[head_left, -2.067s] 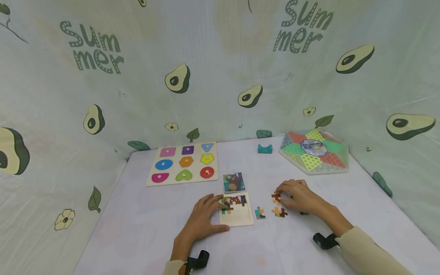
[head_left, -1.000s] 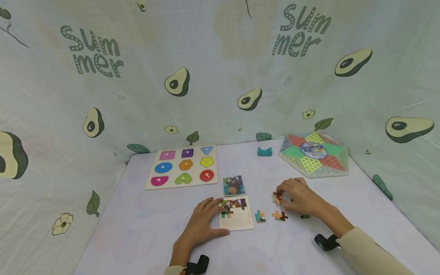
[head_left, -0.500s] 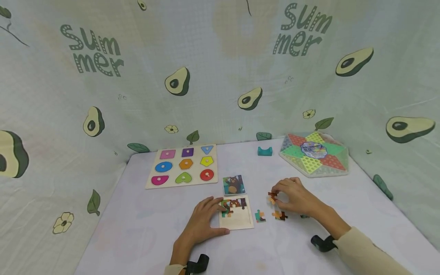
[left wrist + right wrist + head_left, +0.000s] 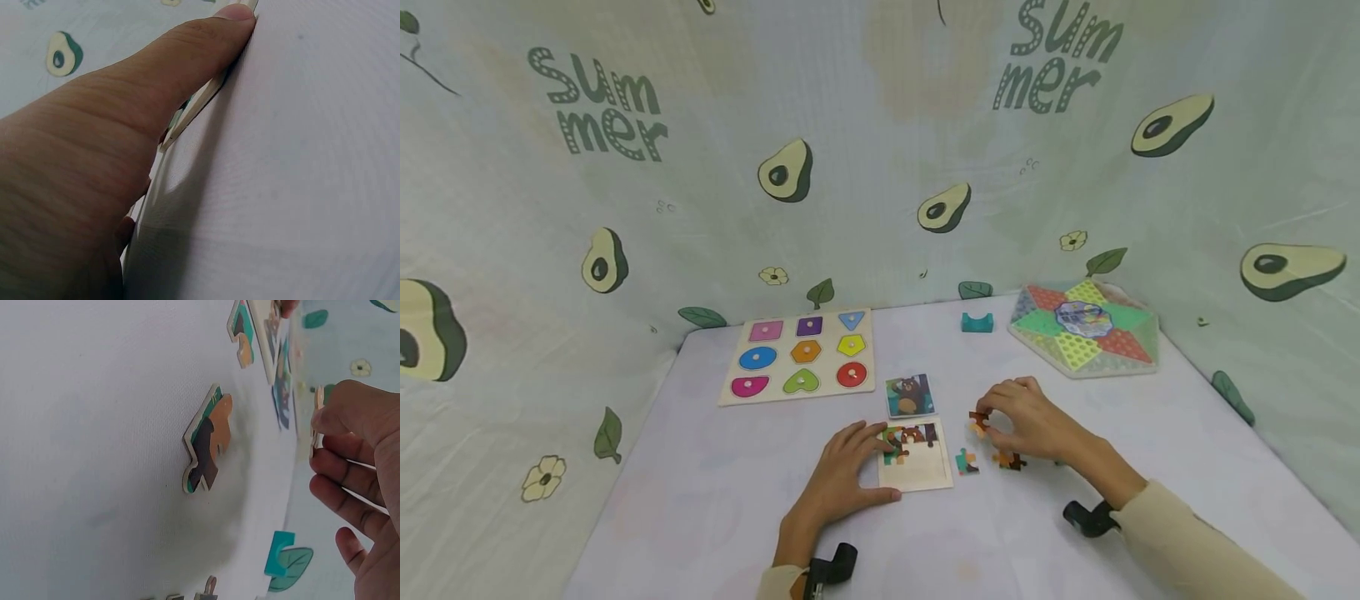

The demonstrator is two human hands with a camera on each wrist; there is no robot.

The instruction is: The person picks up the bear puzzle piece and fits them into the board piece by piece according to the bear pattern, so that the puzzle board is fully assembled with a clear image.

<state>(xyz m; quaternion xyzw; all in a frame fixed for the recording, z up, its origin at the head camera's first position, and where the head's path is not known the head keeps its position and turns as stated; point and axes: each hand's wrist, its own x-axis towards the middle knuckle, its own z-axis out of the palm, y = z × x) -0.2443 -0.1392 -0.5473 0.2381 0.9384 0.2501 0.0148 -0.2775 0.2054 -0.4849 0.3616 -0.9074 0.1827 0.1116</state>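
My right hand (image 4: 1033,421) pinches a brown and orange jigsaw piece (image 4: 978,422) between thumb and fingertips, lifted off the table; in the right wrist view this piece (image 4: 317,419) shows edge-on. Spread over the left side of a square wooden puzzle tray (image 4: 925,477), my left hand (image 4: 844,479) rests its fingers on the tray and its thumb by the lower left corner. Bear-picture pieces (image 4: 913,436) fill the tray's top row and part of its left side. Between tray and right hand lie a teal jigsaw piece (image 4: 967,461) and a brown-orange piece (image 4: 1008,460).
Touching or close behind the tray lies a bear picture card (image 4: 911,396). A shape board (image 4: 801,357) stands back left, a patterned hexagonal box (image 4: 1084,327) back right, with a small teal block (image 4: 977,322) between them. Another green piece (image 4: 1059,463) is mostly hidden under the right wrist.
My right hand has picked up the brown and orange piece and carried it left, towards the tray. The left hand has stayed on the tray.
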